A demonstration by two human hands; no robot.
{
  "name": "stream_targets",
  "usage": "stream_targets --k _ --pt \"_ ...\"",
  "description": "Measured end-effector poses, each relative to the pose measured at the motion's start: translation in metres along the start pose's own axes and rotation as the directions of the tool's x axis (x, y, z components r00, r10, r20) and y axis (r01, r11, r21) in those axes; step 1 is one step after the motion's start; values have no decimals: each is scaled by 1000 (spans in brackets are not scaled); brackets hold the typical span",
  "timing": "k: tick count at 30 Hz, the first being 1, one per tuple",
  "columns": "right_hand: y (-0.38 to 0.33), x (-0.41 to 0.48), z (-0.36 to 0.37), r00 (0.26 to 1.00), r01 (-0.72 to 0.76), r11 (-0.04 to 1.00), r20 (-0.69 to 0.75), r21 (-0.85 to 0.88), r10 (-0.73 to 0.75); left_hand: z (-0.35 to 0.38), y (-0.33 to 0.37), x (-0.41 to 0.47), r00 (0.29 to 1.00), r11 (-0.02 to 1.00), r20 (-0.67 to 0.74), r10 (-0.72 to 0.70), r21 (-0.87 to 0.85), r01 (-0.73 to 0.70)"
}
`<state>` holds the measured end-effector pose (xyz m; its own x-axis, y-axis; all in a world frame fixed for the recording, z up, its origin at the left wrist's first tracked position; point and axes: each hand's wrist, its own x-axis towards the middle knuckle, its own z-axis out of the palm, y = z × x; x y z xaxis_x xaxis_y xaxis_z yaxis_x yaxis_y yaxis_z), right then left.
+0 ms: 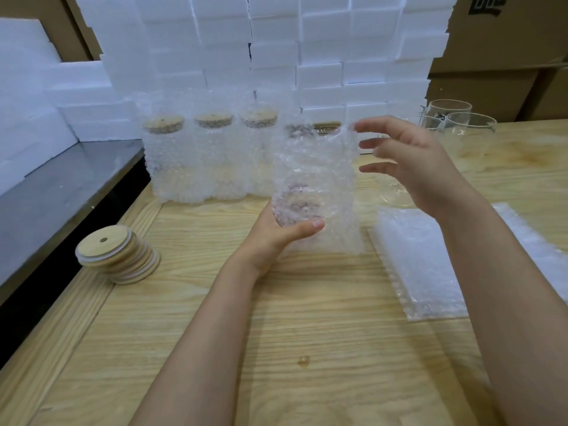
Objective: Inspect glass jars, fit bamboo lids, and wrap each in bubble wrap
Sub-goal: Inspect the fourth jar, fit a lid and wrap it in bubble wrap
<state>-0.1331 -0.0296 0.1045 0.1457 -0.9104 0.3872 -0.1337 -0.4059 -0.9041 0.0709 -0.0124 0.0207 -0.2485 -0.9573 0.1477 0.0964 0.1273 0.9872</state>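
bubble wrap (333,167) sleeves the jar (299,204), held tilted above the bench (307,318) with its long axis running away from me. my left hand (273,238) grips its base. my right hand (412,161), fingers spread and holding nothing, hovers just right of the wrap's top edge, so it is the nearer one to close that end.

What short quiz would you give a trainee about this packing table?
1. How many wrapped jars stand in the back row?
2. True or false: the left hand grips the base of the jar being wrapped.
3. Where is the lid stack? A) left of the hands B) right of the hands C) behind the back row

Key: 1. three; 2. true; 3. A
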Motion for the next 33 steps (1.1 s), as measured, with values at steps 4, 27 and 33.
stream_targets --k 4,27,33 --pt "8 2 0 998 65 978 4 -200 -65 0 -4 -1 1000 1000 16 -13 -11 13" --pt "55 -12 44 934 -277 945 281 175 222 -7 -4 6 999 994 -21 47 -96 -49" --pt "66 -15 55 968 -223 943 170 246 184 -9 -7 4 997 999 -67 34 -3 -34"
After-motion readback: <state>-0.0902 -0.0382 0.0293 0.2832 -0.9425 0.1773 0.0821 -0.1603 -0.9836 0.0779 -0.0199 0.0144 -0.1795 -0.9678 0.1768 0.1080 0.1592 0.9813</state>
